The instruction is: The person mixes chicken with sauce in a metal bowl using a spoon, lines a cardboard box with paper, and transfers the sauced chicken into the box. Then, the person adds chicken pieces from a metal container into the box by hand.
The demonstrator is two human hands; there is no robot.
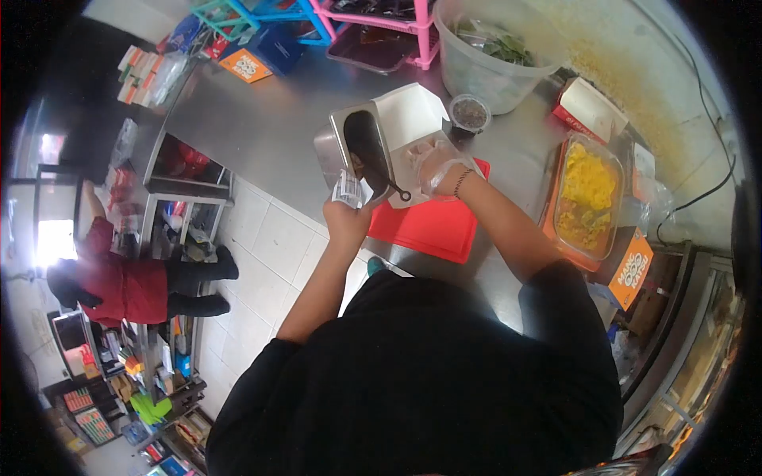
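My left hand [348, 224] grips the near edge of a tilted steel food pan [324, 151], with a piece of printed paper [349, 189] at the fingers. Dark contents show inside the pan, and a ladle [403, 195] sticks out over its near corner. In a clear plastic glove, my right hand [438, 168] reaches into an open white takeaway box [413, 107] just right of the pan. Its fingers look bunched together; what they hold, if anything, is hidden. Beneath the box lies a red tray or board [432, 234].
A lidded cup [469, 114] stands behind the box, near a large plastic tub [496, 71] with leaves. To the right sits a container of yellow food [589, 190] beside an orange box [631, 270]. Pink racks [425, 40] stand at the back. Another person [131, 289] works at far left.
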